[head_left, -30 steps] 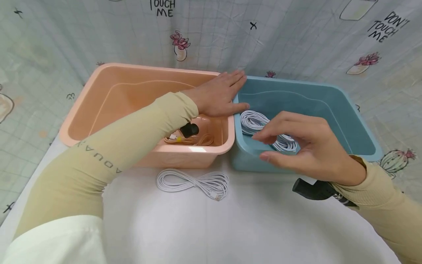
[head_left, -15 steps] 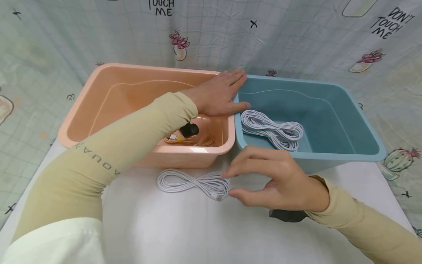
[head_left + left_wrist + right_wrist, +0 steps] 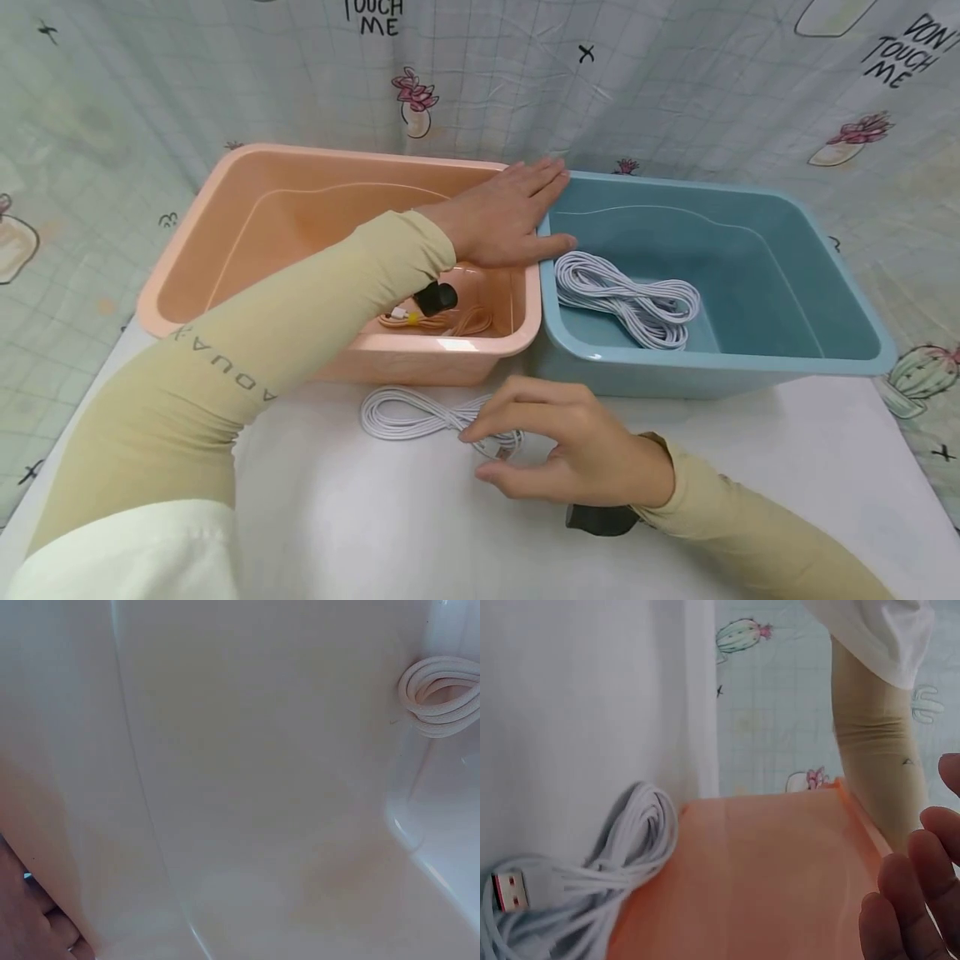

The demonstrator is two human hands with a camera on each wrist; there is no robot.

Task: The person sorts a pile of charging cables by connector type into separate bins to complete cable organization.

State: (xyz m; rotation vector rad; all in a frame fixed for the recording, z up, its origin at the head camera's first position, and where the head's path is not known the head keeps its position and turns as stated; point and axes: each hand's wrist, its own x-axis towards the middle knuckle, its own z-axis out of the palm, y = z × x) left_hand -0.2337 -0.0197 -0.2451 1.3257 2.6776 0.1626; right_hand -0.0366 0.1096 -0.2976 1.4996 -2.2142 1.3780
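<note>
A coiled white USB cable (image 3: pixel 408 417) lies on the table in front of the bins, its USB plug (image 3: pixel 510 891) plain in the right wrist view. Over the cable's right end hovers my right hand (image 3: pixel 562 446), thumb and fingers apart with nothing between them. My left hand (image 3: pixel 510 217) rests flat across the meeting rims of an orange bin (image 3: pixel 337 162) and a blue bin (image 3: pixel 720 360), fingers straight. Inside the blue bin are bundled white cables (image 3: pixel 630 296). The orange bin holds a coiled orange cable (image 3: pixel 472 321), partly hidden by my left arm.
The two bins stand side by side at the back of the white table (image 3: pixel 375 525), close to a patterned cloth (image 3: pixel 495 92). A black wrist camera (image 3: pixel 437 297) on my left arm hangs over the orange bin. The left sleeve crosses that bin's front rim.
My right hand has moved from over the blue bin down and left to the white USB cable on the table. The left hand stays on the rims.
</note>
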